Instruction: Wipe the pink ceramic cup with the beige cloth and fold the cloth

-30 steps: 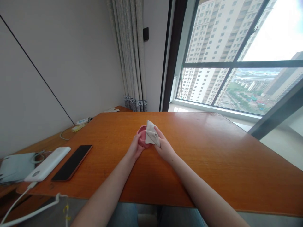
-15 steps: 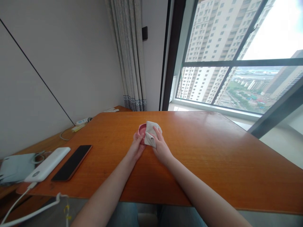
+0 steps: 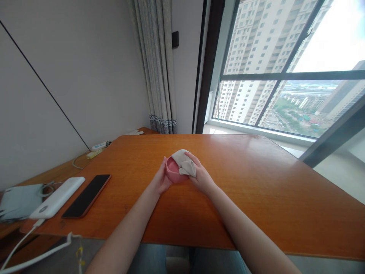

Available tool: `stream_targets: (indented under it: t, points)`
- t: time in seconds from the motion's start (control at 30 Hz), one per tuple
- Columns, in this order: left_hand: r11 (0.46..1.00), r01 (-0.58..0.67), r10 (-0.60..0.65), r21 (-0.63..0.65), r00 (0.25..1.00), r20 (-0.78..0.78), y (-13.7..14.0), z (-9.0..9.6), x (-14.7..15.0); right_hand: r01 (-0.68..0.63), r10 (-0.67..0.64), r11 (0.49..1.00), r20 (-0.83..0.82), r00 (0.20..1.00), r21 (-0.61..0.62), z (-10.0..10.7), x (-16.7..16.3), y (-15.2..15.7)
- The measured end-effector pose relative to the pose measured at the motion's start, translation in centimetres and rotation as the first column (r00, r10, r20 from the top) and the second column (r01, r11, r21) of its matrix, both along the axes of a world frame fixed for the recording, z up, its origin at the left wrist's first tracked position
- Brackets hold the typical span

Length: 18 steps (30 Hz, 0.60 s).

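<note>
Mid-frame, I see the left hand (image 3: 163,179) gripping what seems a pink bowl (image 3: 174,176); the right hand (image 3: 203,178) clasps a cloth (image 3: 180,156) hiding part of it. A phone (image 3: 87,196) and power bank (image 3: 58,197) lie lower left.

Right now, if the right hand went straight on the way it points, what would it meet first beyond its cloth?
Likely the pink bowl: the right hand points toward it across the cloth, though the depth is unclear.

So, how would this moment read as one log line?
left hand: holds pink bowl | right hand: holds pale cloth against bowl | smartphone: on wooden table, beside white power bank
</note>
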<state>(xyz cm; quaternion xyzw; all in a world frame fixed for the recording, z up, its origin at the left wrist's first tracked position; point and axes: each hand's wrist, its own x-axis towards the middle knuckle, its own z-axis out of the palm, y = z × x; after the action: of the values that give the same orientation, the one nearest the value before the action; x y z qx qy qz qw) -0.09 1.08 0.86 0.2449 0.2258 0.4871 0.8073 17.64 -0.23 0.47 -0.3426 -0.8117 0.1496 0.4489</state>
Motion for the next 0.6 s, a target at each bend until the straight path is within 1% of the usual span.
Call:
stream_targets:
  t: [0.03,0.1,0.2,0.27,0.47,0.53,0.6]
  points:
    - [1.0,0.007,-0.007,-0.012,1.0,-0.006,0.0,0.0,0.1,0.013,-0.013,1.0,-0.008,1.0,-0.007,-0.1,0.0,0.1]
    - [0.999,-0.021,0.02,-0.033,1.0,-0.021,0.0,0.0,0.2,0.048,-0.048,0.999,-0.01,0.999,-0.008,-0.4,0.1,0.3]
    - [0.991,-0.126,0.125,-0.038,0.992,-0.022,0.3,-0.1,0.5,0.122,-0.122,0.993,0.036,0.992,0.011,-0.8,-0.1,0.9]
    - [0.984,-0.175,0.174,-0.034,0.985,-0.009,0.6,-0.3,0.5,0.15,-0.15,0.989,0.075,0.986,0.016,-1.1,-0.5,1.0]
    - [0.949,-0.314,0.312,0.029,0.948,0.063,0.9,-0.7,0.7,0.088,-0.09,0.996,0.137,0.986,0.022,-1.7,-2.8,-0.1]
    - [0.955,-0.29,0.285,0.059,0.955,0.086,0.8,-0.8,0.8,0.118,-0.12,0.993,0.106,0.987,0.03,-1.9,-3.3,-0.4]
    - [0.975,-0.207,0.199,0.081,0.976,0.09,0.6,-0.9,1.0,0.189,-0.19,0.982,0.045,0.981,0.02,-2.2,-3.5,-0.4]
